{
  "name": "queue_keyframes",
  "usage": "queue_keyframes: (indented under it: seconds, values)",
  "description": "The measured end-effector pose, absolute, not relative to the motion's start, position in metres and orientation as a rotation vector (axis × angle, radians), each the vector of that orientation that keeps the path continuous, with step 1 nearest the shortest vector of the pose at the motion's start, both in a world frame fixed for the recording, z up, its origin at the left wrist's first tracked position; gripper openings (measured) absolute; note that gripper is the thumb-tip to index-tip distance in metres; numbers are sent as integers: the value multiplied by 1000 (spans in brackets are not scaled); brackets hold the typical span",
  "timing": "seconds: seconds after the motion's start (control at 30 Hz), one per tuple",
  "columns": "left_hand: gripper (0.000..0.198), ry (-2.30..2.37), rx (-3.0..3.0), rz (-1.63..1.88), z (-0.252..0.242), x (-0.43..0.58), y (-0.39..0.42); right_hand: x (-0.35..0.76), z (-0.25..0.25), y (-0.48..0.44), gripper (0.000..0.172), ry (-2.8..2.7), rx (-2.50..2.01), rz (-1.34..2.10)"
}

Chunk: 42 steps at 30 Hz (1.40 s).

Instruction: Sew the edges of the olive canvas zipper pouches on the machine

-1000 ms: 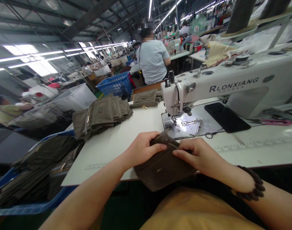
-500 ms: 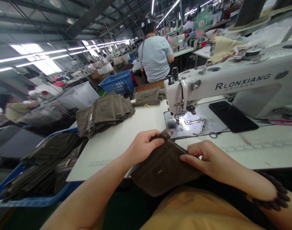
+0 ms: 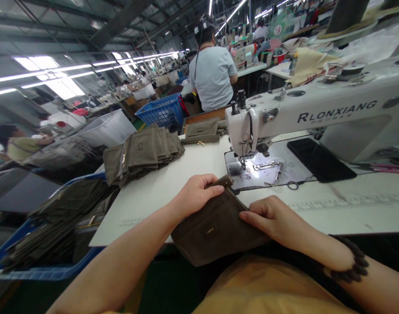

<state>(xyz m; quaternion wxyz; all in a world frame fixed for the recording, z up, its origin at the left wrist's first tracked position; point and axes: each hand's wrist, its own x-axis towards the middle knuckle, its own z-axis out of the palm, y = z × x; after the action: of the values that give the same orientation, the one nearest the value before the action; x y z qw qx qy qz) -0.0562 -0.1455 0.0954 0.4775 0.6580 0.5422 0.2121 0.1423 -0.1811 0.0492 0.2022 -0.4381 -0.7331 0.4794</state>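
A dark brown fabric pouch [image 3: 215, 229] lies at the near edge of the white sewing table [image 3: 160, 192], hanging partly over my lap. My left hand [image 3: 194, 194] is closed on its far top corner, thumb over the edge. My right hand [image 3: 271, 218] pinches the pouch's right edge, fingers curled; a dark bead bracelet [image 3: 349, 266] circles that wrist. Just beyond the pouch stands the white RLONXIANG sewing machine [image 3: 317, 113], its needle and metal plate [image 3: 254, 168] a short way past my left hand.
A stack of olive pouches [image 3: 143, 152] sits on the table's left, another pouch [image 3: 201, 131] behind it. A black phone [image 3: 320, 159] lies under the machine arm. Blue bins [image 3: 55, 235] with dark fabric stand at left. A person in a grey shirt [image 3: 214, 78] sits ahead.
The pouch has been turned and flattened, shifting slightly left toward me. My right hand slid down along its right edge; my left hand keeps the top corner.
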Motion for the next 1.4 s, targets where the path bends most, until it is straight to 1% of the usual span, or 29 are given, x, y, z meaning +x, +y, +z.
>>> queue_keyframes:
  seconds: [0.07,0.1,0.17,0.2,0.27,0.33,0.37,0.43,0.5,0.57,0.63,0.67,0.73,0.8,0.93,1.07,1.17,1.3,1.4]
  values:
    - [22,1355,1686,469,94,-58,-139,139,44,-180,43,-1991,-1210,1327]
    - [22,1363,1718,446,93,-59,-136,138,42,-180,38,-1953,-1207,1309]
    - [23,1367,1756,412,90,-60,-129,137,38,-179,21,-1858,-1215,1282]
    - [23,1366,1765,400,88,-61,-125,138,37,-179,16,-1813,-1210,1292]
    - [24,1355,1777,374,84,-61,-117,142,37,-177,26,-1763,-1145,1370]
    - [24,1338,1799,330,79,-59,-110,149,36,-172,26,-1825,-1005,1435]
    - [24,1329,1811,303,75,-58,-106,153,35,-168,26,-1913,-940,1408]
    - [24,1313,1826,257,68,-53,-98,162,33,-156,31,-2204,-815,1181]
    - [24,1296,1834,222,60,-49,-88,170,30,-141,34,-2532,-622,768]
    - [24,1280,1851,196,53,-44,-77,174,27,-126,32,-2737,-384,331]
    - [23,1269,1885,172,47,-39,-67,175,26,-113,28,-2789,-211,-2]
    - [22,1267,1909,161,45,-36,-62,175,25,-108,26,-2787,-168,-109]
    - [20,1272,1964,135,40,-31,-54,174,23,-102,24,-2770,-164,-218]
    - [19,1300,2026,104,36,-25,-48,175,20,-100,25,-2777,-222,-242]
    - [17,1421,2150,67,25,-12,-46,179,12,-101,26,-2888,-345,-170]
    - [20,1543,2245,85,20,-6,-50,182,9,-100,23,-2956,-465,-99]
    - [18,1566,2315,62,22,-6,-53,184,9,-100,23,-2954,-511,-63]
    - [17,1638,2309,50,22,-11,-53,180,8,-96,26,-2933,-560,-44]
    - [20,1774,2277,80,16,-12,-41,172,7,-87,27,-2921,-724,-67]
